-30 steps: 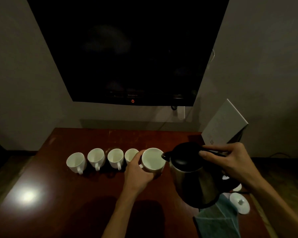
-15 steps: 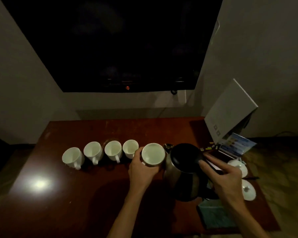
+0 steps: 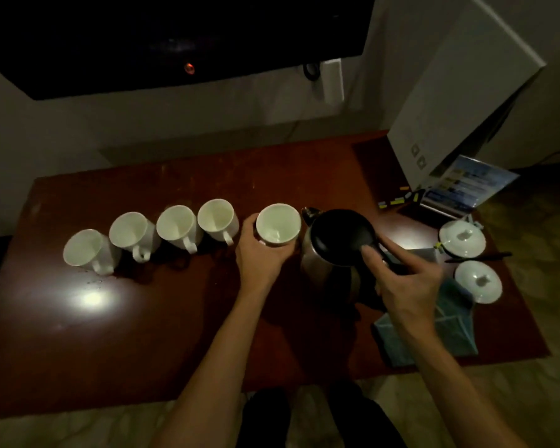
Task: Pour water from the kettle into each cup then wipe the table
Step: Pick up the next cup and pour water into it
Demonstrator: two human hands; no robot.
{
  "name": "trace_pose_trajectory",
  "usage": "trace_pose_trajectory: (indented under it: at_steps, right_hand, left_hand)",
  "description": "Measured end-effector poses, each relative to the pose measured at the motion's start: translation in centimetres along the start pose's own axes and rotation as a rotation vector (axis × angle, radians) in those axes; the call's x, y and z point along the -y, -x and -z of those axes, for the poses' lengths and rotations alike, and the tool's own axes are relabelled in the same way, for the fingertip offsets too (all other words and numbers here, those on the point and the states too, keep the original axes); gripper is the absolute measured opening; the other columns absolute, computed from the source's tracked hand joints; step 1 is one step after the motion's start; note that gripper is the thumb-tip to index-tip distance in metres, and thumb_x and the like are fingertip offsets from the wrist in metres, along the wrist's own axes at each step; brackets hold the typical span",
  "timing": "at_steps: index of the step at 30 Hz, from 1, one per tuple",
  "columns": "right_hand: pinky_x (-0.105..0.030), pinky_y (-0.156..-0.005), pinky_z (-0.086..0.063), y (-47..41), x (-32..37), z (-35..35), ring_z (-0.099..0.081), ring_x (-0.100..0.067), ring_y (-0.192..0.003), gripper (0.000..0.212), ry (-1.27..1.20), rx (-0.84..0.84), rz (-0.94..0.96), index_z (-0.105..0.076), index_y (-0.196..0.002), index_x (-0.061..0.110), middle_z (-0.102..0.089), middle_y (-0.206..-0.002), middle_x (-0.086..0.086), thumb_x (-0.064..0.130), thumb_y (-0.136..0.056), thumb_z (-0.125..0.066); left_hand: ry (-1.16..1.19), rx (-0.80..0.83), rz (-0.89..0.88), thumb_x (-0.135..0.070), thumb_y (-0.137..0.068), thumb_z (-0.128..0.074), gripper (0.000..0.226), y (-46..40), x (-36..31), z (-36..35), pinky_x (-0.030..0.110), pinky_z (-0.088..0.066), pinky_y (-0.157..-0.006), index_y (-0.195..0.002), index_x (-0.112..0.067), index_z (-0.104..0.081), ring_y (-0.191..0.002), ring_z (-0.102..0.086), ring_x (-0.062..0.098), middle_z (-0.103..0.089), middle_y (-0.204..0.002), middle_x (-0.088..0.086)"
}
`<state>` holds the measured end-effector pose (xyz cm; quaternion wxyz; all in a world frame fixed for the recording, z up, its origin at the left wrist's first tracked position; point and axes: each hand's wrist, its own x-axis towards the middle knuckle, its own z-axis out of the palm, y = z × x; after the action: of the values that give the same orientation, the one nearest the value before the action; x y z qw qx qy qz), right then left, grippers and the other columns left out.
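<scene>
Four white cups point(image 3: 162, 236) are standing in a row on the brown table point(image 3: 143, 334), all to the left of the kettle point(image 3: 333, 250). Some water drops are shining by the cup farthest from the kettle. Closer to it, the left hand point(image 3: 259, 263) is wrapping its fingers around the fifth cup point(image 3: 278, 225), which is sitting just beside the kettle's spout. The kettle is standing upright, and I think it is resting on the table. The right hand point(image 3: 404, 282) is curling around the kettle's handle, with fingers lying on the black lid. To pour well, I would be keeping that cup held steady, tipping the kettle slowly, and aiming the spout over the cup's middle. A blue cloth point(image 3: 453, 331) is lying just right of the kettle, waiting for wiping. Two white lids point(image 3: 469, 257) are sitting right of the kettle too.
</scene>
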<state>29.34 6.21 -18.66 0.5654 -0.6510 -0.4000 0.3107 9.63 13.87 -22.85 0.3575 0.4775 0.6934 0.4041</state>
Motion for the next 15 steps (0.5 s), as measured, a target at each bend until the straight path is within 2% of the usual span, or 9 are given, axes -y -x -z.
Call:
trace_pose_trajectory:
  at_steps: [7, 10, 13, 15]
  right_hand:
    - [-0.008, -0.063, -0.052, 0.1, -2.0, -1.1, -0.065, 0.009, -0.062, 0.064, -0.031, -0.044, 0.028, -0.066, -0.123, 0.0, -0.075, -0.093, -0.028, 0.037, -0.073, -0.081]
    - [-0.013, -0.069, -0.057, 0.3, -2.7, -1.0, -0.068, 0.005, -0.07, 0.07, -0.001, -0.054, 0.03, -0.066, -0.124, 0.007, -0.076, -0.097, -0.02, 0.052, -0.072, -0.08]
    - [-0.028, -0.075, -0.062, 0.3, -3.4, -1.1, -0.073, -0.014, -0.078, 0.08, -0.004, -0.074, 0.01, -0.067, -0.123, 0.012, -0.077, -0.1, -0.015, 0.07, -0.068, -0.075]
    - [-0.023, -0.079, -0.061, 0.3, -3.4, -1.2, -0.075, -0.009, -0.086, 0.072, -0.004, -0.078, 0.013, -0.066, -0.123, 0.012, -0.076, -0.107, -0.007, 0.059, -0.069, -0.077]
  left_hand:
    - [0.044, -0.05, 0.06, -0.013, -0.063, -0.088, 0.08, -2.2, 2.6, -2.7, 0.042, -0.047, -0.104, -0.132, -0.023, -0.05, -0.116, -0.053, 0.012, -0.055, -0.118, -0.013]
    - [0.047, -0.092, 0.071, -0.022, -0.06, -0.092, 0.085, -3.2, 3.1, -3.8, 0.04, -0.047, -0.104, -0.133, -0.024, -0.049, -0.118, -0.054, 0.013, -0.057, -0.121, -0.012]
    - [0.066, -0.152, 0.096, -0.031, -0.057, -0.093, 0.087, -4.2, 3.3, -5.0, 0.037, -0.045, -0.101, -0.131, -0.028, -0.048, -0.119, -0.054, 0.015, -0.058, -0.126, -0.008]
    - [0.085, -0.181, 0.096, -0.029, -0.057, -0.093, 0.086, -4.6, 3.1, -5.6, 0.034, -0.045, -0.099, -0.13, -0.028, -0.048, -0.117, -0.054, 0.014, -0.058, -0.126, -0.008]
